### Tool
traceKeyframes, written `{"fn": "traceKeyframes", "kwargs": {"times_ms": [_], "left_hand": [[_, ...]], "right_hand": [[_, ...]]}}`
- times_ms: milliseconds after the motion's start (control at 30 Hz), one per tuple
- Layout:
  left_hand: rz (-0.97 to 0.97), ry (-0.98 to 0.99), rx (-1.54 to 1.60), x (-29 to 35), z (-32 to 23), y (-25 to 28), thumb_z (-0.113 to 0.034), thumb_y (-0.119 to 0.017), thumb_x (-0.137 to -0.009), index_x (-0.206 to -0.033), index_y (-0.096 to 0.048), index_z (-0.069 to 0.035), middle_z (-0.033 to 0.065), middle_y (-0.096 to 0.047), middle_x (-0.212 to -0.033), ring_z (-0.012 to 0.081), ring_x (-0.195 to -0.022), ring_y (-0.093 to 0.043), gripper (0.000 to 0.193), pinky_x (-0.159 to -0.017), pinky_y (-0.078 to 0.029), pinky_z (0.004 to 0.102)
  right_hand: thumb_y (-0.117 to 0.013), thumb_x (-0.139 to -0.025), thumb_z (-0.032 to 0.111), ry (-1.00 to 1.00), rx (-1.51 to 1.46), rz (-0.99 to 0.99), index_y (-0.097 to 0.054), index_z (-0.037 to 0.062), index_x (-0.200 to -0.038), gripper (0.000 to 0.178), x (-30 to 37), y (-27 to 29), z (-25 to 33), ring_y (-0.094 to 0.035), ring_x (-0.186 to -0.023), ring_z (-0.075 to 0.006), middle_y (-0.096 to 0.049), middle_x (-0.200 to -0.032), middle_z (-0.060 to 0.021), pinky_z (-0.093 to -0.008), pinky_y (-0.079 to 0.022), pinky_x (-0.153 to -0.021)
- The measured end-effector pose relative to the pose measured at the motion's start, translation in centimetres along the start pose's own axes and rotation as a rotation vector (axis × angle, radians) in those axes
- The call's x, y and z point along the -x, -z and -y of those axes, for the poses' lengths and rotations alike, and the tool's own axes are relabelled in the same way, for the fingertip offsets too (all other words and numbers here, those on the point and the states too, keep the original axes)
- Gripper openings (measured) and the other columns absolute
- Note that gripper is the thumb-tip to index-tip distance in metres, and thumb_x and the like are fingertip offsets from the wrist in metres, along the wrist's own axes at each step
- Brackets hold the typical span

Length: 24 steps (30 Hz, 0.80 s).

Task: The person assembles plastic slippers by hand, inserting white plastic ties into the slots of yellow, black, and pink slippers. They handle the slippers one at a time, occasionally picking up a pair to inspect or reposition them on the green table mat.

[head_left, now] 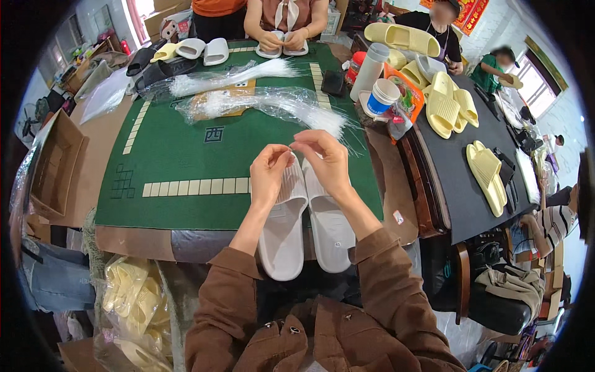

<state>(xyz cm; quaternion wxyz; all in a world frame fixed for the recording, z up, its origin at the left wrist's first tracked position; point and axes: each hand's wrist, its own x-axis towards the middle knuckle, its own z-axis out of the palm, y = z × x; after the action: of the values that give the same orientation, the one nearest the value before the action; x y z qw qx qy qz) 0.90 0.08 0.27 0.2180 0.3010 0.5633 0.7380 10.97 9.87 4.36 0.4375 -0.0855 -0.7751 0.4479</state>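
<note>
A pair of pale grey slide slippers lies side by side at the near table edge, heels toward me: the left slide (pixel 280 239) and the right slide (pixel 331 230). Over their toe ends, my left hand (pixel 268 172) and my right hand (pixel 326 162) come close together, fingertips pinched. Whatever sits between the fingers is too fine to make out; the left hand partly covers its slide's strap. Just beyond lies a bundle of thin white plastic strands (pixel 273 104) in clear film. Behind it is a second strand bundle (pixel 238 77).
The green table mat (pixel 186 161) carries printed tiles. A tumbler (pixel 370 71) and a paper cup (pixel 383 96) stand at right, near yellow slides (pixel 443 102) on a black table (pixel 452 186). Across from me, a person handles light slides (pixel 282 46). An open carton (pixel 59 167) stands left.
</note>
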Motion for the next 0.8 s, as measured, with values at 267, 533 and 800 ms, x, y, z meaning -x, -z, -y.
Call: {"fn": "traceKeyframes", "kwargs": {"times_ms": [267, 533, 800], "left_hand": [[-0.031, -0.081, -0.061, 0.4, 0.2, -0.1, -0.004, -0.061, -0.091, -0.096, -0.067, 0.002, 0.0041, -0.067, -0.087, 0.0099, -0.080, -0.063, 0.010, -0.074, -0.050, 0.0245], [-0.026, -0.193, -0.330, 0.9, -0.2, -0.2, -0.005, -0.061, -0.091, -0.098, -0.067, 0.003, 0.0054, -0.066, -0.087, 0.0112, -0.079, -0.061, 0.012, -0.073, -0.048, 0.0244], [-0.049, -0.238, -0.398, 1.2, -0.4, -0.2, -0.002, -0.063, -0.088, -0.095, -0.067, 0.002, 0.0094, -0.065, -0.087, 0.0162, -0.074, -0.060, 0.010, -0.068, -0.048, 0.0285]], "right_hand": [[-0.070, -0.083, 0.000, -0.186, 0.006, -0.035, -0.069, -0.0008, -0.094, 0.011, 0.6, 0.3, -2.0, -0.067, -0.082, -0.0136, -0.069, -0.093, -0.0077, -0.0249, -0.054, -0.072], [-0.068, -0.084, -0.004, -0.209, -0.114, 0.026, -0.068, -0.0020, -0.094, 0.010, 1.3, 0.3, -2.5, -0.066, -0.086, -0.0126, -0.069, -0.097, -0.0070, -0.0253, -0.054, -0.076], [-0.068, -0.084, -0.003, -0.113, -0.054, 0.065, -0.068, -0.0008, -0.093, 0.009, 1.4, 0.1, -2.3, -0.065, -0.086, -0.0130, -0.069, -0.096, -0.0060, -0.0257, -0.054, -0.075]]}}
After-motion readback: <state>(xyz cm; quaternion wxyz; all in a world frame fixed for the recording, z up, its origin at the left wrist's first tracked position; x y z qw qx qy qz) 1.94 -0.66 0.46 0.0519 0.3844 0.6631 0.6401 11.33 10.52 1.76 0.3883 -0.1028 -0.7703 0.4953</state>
